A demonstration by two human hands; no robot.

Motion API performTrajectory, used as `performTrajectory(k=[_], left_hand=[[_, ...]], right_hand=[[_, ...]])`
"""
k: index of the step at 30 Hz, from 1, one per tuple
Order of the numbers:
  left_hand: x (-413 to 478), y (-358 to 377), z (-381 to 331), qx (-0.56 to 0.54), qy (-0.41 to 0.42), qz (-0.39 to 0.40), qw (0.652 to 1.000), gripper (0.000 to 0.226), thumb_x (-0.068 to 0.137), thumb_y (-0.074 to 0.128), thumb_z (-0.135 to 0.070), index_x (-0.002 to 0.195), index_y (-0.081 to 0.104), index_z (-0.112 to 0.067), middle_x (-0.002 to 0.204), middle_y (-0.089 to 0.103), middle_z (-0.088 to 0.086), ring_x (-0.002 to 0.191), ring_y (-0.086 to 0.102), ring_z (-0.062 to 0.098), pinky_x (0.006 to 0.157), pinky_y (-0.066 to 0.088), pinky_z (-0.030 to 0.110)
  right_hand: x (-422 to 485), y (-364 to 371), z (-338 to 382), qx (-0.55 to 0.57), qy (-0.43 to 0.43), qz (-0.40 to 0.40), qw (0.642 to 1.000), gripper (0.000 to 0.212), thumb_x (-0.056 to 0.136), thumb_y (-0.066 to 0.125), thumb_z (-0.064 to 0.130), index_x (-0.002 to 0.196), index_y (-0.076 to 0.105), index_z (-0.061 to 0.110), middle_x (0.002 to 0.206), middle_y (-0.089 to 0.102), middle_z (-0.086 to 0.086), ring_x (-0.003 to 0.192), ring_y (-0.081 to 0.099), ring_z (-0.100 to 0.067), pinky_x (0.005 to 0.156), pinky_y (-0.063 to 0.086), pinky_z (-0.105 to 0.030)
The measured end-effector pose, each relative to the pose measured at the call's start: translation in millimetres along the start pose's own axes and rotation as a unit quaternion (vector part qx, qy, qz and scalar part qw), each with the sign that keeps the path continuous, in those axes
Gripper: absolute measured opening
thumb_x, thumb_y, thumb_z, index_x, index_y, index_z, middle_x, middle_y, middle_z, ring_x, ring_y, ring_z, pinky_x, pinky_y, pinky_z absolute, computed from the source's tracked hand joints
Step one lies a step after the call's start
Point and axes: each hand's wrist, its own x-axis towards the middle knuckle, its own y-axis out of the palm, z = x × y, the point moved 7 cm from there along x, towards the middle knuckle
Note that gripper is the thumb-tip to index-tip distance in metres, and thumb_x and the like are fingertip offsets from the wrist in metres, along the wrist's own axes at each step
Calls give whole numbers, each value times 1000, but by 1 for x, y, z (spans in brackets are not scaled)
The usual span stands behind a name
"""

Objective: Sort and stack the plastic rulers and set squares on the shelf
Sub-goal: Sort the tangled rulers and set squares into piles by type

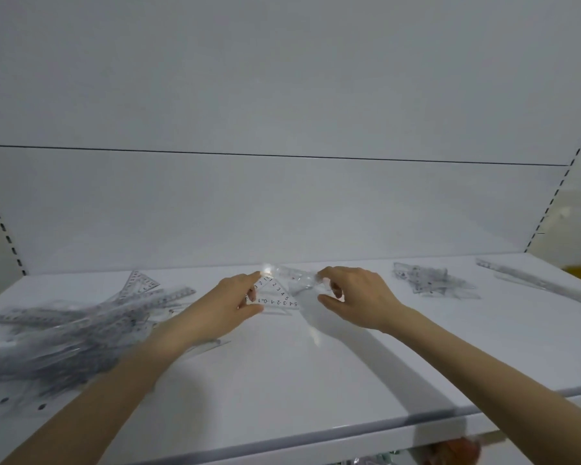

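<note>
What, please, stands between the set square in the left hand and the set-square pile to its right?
Only the right hand, pinching another clear plastic piece, sits between the set square and the set-square pile.

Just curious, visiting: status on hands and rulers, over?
Left hand pinches clear plastic set square. Right hand grips second clear plastic piece. Unsorted clear ruler heap left, nothing blocking.

Smooth white shelf (282,380), faint sheen, painted-metal look. Behind it back panel (282,209): white, matt, smooth. Mid-shelf set square (277,297): clear plastic, glossy, black printed numerals, bright glare spot at top corner. Beside it clear piece (299,280): transparent plastic, glossy. At left edge pile of rulers (81,327): clear plastic, dense grey-black printed scales. Toward right edge stack of set squares (430,280): same clear plastic. By right edge long rulers (534,285): clear, glossy.
</note>
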Motion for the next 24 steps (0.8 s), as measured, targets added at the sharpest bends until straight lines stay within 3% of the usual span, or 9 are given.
performTrajectory(k=[6, 10, 14, 18, 24], left_hand=[[26, 1, 9, -16, -25, -28, 999, 50, 96, 52, -23, 140, 29, -26, 107, 51, -2, 81, 55, 14, 71, 40, 21], [56, 20, -2, -47, -24, -34, 998, 33, 96, 51, -19, 127, 41, -22, 115, 52, 5, 87, 55, 20, 75, 41, 26], [81, 45, -6, -49, -34, -26, 998, 26, 96, 52, -20, 122, 51, -18, 109, 52, 7, 86, 54, 18, 72, 38, 26], [94, 59, -8, -15, -16, -31, 999, 21, 93, 57, -22, 108, 66, -10, 104, 64, 10, 100, 60, 24, 83, 44, 28], [101, 57, -19, 54, 5, -69, 996, 19, 90, 60, -23, 106, 66, -14, 114, 62, 3, 119, 46, 23, 97, 34, 31]], right_hand=[[-12, -10, -27, -26, 40, 16, 999, 40, 89, 56, 33, 128, 49, 26, 92, 52, 15, 77, 44, -10, 68, 33, -25], [-38, -20, -70, -30, 91, 31, 995, 47, 85, 59, 40, 129, 46, 31, 96, 54, 19, 78, 47, -9, 73, 39, -27], [-64, -27, -102, -1, 127, 40, 991, 45, 82, 62, 37, 125, 48, 34, 95, 56, 22, 75, 54, -4, 75, 44, -24], [-82, -32, -121, 30, 147, 34, 988, 33, 82, 64, 31, 113, 55, 37, 91, 58, 22, 71, 54, 0, 70, 43, -19], [-100, -32, -148, 83, 156, 37, 984, 37, 74, 72, 25, 108, 62, 37, 93, 62, 20, 74, 55, -3, 68, 42, -16]])
